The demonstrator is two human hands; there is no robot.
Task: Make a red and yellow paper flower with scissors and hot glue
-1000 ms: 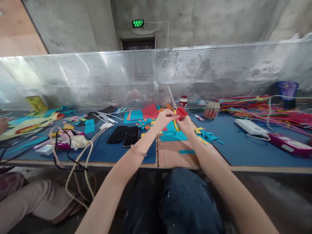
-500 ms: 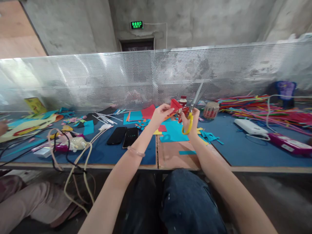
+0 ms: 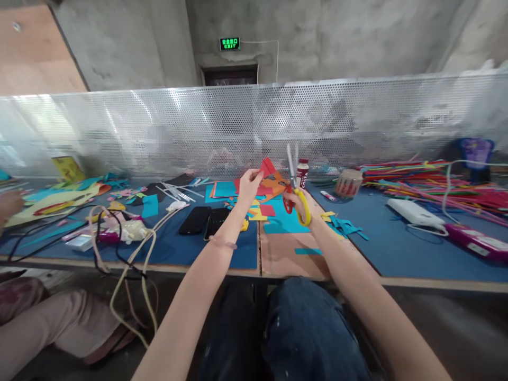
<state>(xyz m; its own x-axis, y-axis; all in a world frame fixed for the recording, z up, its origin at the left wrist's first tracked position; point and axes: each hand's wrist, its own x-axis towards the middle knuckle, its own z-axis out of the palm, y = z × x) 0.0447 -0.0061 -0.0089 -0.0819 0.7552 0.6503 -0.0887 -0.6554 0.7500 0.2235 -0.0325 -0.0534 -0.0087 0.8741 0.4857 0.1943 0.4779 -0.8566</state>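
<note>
My left hand pinches a small folded piece of red paper above the table. To its right, my right hand is closed on a pair of scissors with red and yellow handles. The blades point up and stand a little apart, clear of the red paper. Beneath the hands lie orange paper, a small red paper square and a sheet of blue paper. A dark red bottle stands just behind the scissors.
Two phones lie left of my arms, near tangled cables. On the right are blue paper scraps, a round container, a white power bank and colourful pipe cleaners. A co-worker's hand shows at far left.
My left hand has moved slightly left with the red paper. My right hand has lowered, and the scissors have swung left to point nearly straight up. The view has shifted a little.
</note>
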